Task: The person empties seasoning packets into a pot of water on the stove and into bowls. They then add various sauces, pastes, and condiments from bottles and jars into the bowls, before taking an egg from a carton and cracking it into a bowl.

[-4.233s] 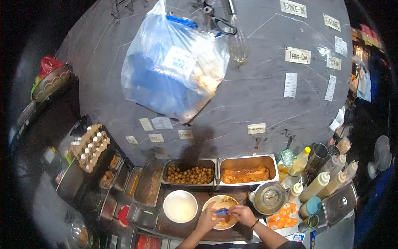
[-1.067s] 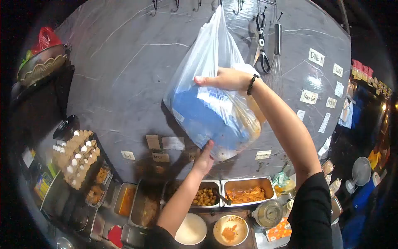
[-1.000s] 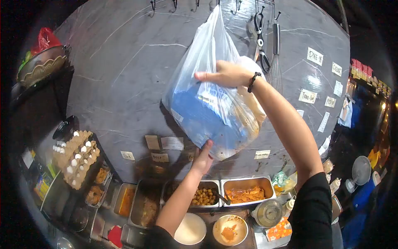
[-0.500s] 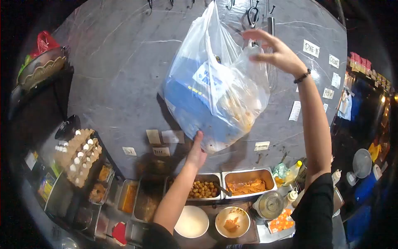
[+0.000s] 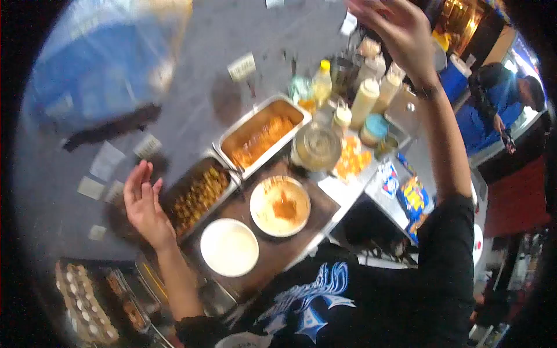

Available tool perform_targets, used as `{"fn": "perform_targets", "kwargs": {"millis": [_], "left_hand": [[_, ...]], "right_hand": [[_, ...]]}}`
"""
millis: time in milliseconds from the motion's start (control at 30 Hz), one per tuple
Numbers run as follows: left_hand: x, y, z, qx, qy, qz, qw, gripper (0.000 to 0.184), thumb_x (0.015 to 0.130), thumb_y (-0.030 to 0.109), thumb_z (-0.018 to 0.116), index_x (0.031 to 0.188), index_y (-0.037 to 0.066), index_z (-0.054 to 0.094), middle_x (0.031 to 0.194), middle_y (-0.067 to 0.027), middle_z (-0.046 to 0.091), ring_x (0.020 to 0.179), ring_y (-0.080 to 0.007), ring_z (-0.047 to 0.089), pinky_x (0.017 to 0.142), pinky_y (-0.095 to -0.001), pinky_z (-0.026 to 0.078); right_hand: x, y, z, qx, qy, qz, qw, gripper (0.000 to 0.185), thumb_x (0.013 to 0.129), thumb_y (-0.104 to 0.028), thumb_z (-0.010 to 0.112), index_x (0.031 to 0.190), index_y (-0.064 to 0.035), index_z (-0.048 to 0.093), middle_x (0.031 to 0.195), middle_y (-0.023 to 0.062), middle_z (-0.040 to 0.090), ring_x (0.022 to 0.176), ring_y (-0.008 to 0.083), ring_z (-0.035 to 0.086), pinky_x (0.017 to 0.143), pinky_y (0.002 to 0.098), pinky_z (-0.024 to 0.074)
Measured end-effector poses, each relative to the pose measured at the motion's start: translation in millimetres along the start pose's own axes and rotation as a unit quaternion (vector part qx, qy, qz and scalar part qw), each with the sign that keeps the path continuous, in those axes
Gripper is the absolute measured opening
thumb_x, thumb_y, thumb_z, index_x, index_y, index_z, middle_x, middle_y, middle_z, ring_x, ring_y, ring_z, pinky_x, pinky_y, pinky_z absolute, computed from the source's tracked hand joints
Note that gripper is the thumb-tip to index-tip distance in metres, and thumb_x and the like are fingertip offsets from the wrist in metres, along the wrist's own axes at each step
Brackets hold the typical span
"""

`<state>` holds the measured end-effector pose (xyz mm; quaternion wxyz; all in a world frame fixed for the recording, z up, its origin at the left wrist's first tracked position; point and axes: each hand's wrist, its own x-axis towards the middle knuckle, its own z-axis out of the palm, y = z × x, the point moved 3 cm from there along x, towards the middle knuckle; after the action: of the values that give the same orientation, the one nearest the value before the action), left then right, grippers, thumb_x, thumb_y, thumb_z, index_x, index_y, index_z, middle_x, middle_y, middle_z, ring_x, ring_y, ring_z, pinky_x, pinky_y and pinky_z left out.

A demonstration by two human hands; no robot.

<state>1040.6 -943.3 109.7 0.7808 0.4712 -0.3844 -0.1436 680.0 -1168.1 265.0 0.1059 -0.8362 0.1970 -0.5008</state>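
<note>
Clear plastic bag (image 5: 110, 64): hangs at upper left against the grey wall (image 5: 209, 35), bulging with blue contents, blurred and partly cut off by the view; apart from both hands.
Left hand (image 5: 149, 211): rises bare beside the long metal pan (image 5: 227, 196), with fingers spread and pointing upward; overlaps the wall notes (image 5: 148, 146) from this angle.
Right hand (image 5: 403, 35): lifts high at the top edge, blurred, with fingers extended and loosely parted; runs partly out of view, so cannot tell the exact set of the fingertips. Wears a dark bracelet at the wrist.
Potato-like balls (image 5: 203, 200): fill that long pan, small, round and brown.
Orange-coated food (image 5: 264, 139): lies in the neighbouring steel pan (image 5: 255, 123).
White bowl (image 5: 229, 271): sits on the brown board (image 5: 316, 200), with pale contents.
Second bowl (image 5: 290, 233): rests just beside, with an orange-brown heap (image 5: 284, 206) in the middle.
Lidded pot (image 5: 317, 145): stands near the second bowl, next to an orange-patterned cloth (image 5: 352, 159).
Squeeze bottles (image 5: 365, 98): stand upright behind, near a blue-lidded jar (image 5: 374, 127).
Snack packets (image 5: 413, 194): lie on the metal tabletop (image 5: 377, 203), below the raised right arm.
Egg tray (image 5: 100, 307): holds white eggs at lower left.
Black shirt (image 5: 383, 296): bears a blue-and-white print.
Another person (image 5: 487, 87): shows at far right, with a small item in hand, too blurred to name.
</note>
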Motion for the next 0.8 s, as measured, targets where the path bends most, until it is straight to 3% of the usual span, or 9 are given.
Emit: {"fn": "perform_targets", "kwargs": {"millis": [67,167,200,333,467,533,600,700,800], "left_hand": [[-37.8,-10.8,-32.4,0.098,-0.057,-0.001,0.994,0.015,0.089,0.012,0.057,0.083,-0.001,0.061,0.108,-0.0168,0.061,0.103,-0.0243,0.057,0.090,-0.0344,0.043],[-92.4,-24.6,-47.9,0.133,-0.113,-0.052,0.983,0.021,0.089,0.013,0.055,0.073,0.000,0.060,0.093,-0.0138,0.064,0.091,-0.0213,0.058,0.086,-0.0345,0.043],[-107.7,-28.6,-44.8,0.141,-0.150,-0.074,0.976,0.020,0.089,0.012,0.056,0.074,0.000,0.060,0.092,-0.0138,0.064,0.087,-0.0203,0.058,0.083,-0.0333,0.045],[-177.0,-52.2,-13.7,0.130,-0.242,-0.289,0.917,0.014,0.088,0.006,0.057,0.079,-0.003,0.063,0.090,-0.0126,0.065,0.078,-0.0156,0.059,0.070,-0.0265,0.048],[-233.7,-82.3,38.5,0.153,-0.390,-0.283,0.863,0.006,0.083,0.002,0.063,0.088,-0.001,0.065,0.088,-0.0085,0.066,0.077,-0.0122,0.061,0.069,-0.0250,0.049],[-249.9,-77.4,62.3,0.179,-0.451,-0.329,0.810,0.014,0.082,0.003,0.065,0.095,-0.001,0.064,0.091,-0.0055,0.066,0.078,-0.0093,0.061,0.071,-0.0241,0.049],[-263.7,-79.0,76.0,0.192,-0.495,-0.249,0.810,0.017,0.081,0.005,0.066,0.097,-0.001,0.063,0.090,-0.0082,0.067,0.079,-0.0129,0.063,0.072,-0.0262,0.050],[-273.7,-75.8,93.6,0.225,-0.524,-0.203,0.796,0.020,0.080,0.007,0.067,0.098,-0.001,0.063,0.090,-0.0101,0.067,0.080,-0.0162,0.065,0.073,-0.0280,0.050],[-291.6,-69.6,116.1,0.276,-0.523,-0.162,0.790,0.022,0.080,0.009,0.068,0.099,0.000,0.063,0.091,-0.0109,0.067,0.081,-0.0182,0.065,0.075,-0.0289,0.050]], "right_hand": [[-93.8,4.6,6.5,-0.040,-0.077,0.060,0.994,0.016,0.086,-0.010,0.062,0.097,0.0025,0.063,0.094,0.0045,0.062,0.090,0.0123,0.057,0.080,0.0244,0.0450],[-267.3,25.1,36.3,-0.028,-0.108,0.299,0.948,0.018,0.085,-0.018,0.066,0.093,-0.0018,0.067,0.092,0.0085,0.066,0.090,0.0155,0.061,0.083,0.0295,0.0465],[-323.0,22.7,50.1,0.044,-0.103,0.462,0.880,0.017,0.084,-0.017,0.065,0.093,-0.0027,0.067,0.096,0.0085,0.066,0.092,0.0162,0.060,0.084,0.0302,0.0463],[-453.3,-31.2,92.4,0.032,-0.032,0.542,0.839,0.036,0.076,0.005,0.063,0.110,-0.0064,0.062,0.111,0.0076,0.060,0.088,0.0172,0.060,0.072,0.0262,0.0492],[-504.4,-44.7,82.7,-0.089,-0.103,0.531,0.836,0.015,0.081,-0.017,0.066,0.089,-0.0049,0.068,0.100,0.0101,0.063,0.084,0.0264,0.063,0.072,0.0341,0.0508],[-515.8,-22.1,55.9,-0.151,-0.094,0.541,0.822,0.020,0.082,-0.023,0.066,0.080,-0.0033,0.068,0.094,0.0103,0.064,0.080,0.0267,0.063,0.069,0.0348,0.0500],[-523.7,17.9,27.1,-0.225,-0.064,0.517,0.824,0.026,0.081,-0.027,0.067,0.075,-0.0015,0.066,0.085,0.0117,0.064,0.074,0.0280,0.063,0.065,0.0367,0.0488],[-527.3,83.4,1.3,-0.337,-0.108,0.446,0.822,0.039,0.080,-0.033,0.068,0.105,-0.0037,0.062,0.113,0.0154,0.059,0.104,0.0322,0.055,0.085,0.0403,0.0445],[-526.4,126.0,1.8,-0.397,-0.264,0.398,0.784,0.097,0.069,-0.056,0.069,0.135,0.0054,0.033,0.142,0.0206,0.036,0.127,0.0317,0.039,0.103,0.0456,0.0304]]}}
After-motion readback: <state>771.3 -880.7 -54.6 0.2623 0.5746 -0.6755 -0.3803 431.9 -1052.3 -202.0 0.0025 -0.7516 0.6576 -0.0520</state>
